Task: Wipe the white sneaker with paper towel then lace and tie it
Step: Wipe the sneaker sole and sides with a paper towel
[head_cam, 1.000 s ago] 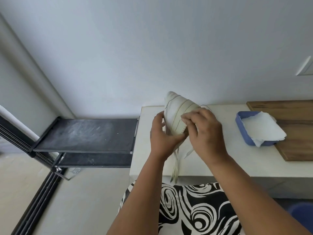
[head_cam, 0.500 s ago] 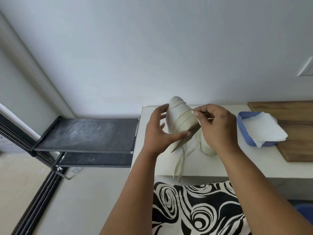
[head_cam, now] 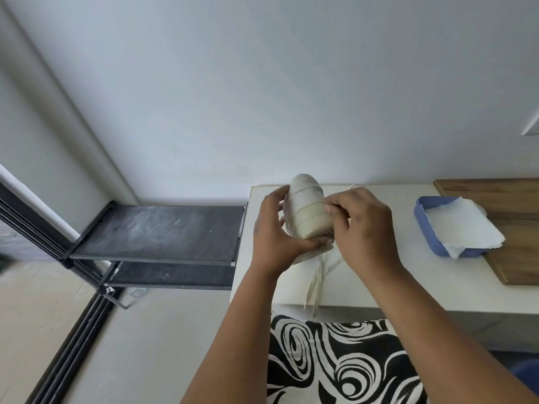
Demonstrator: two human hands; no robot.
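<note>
Right now the white sneaker [head_cam: 309,211] is up off the white table [head_cam: 379,284], tipped so its pale side and a bit of patterned sole face me, which I judge lets me look it over before lacing. My left hand [head_cam: 274,237] cups it from the left and underneath, thumb pressed along the lower edge, taking the weight so the shoe stays steady. My right hand [head_cam: 364,228] is closed against its right side, fingertips pinching at the upper; whether they grip a lace or just the fabric I cannot tell. Two loose laces [head_cam: 316,281] hang below the shoe and trail over the table's front edge, so the lacing looks not yet done. Off to my right, well apart from the shoe, a paper towel [head_cam: 463,228] lies in a blue tray [head_cam: 423,225], which sits partly on a wooden board [head_cam: 519,258], within reach for wiping. A black shelf rack [head_cam: 157,231] stands left of the table.
</note>
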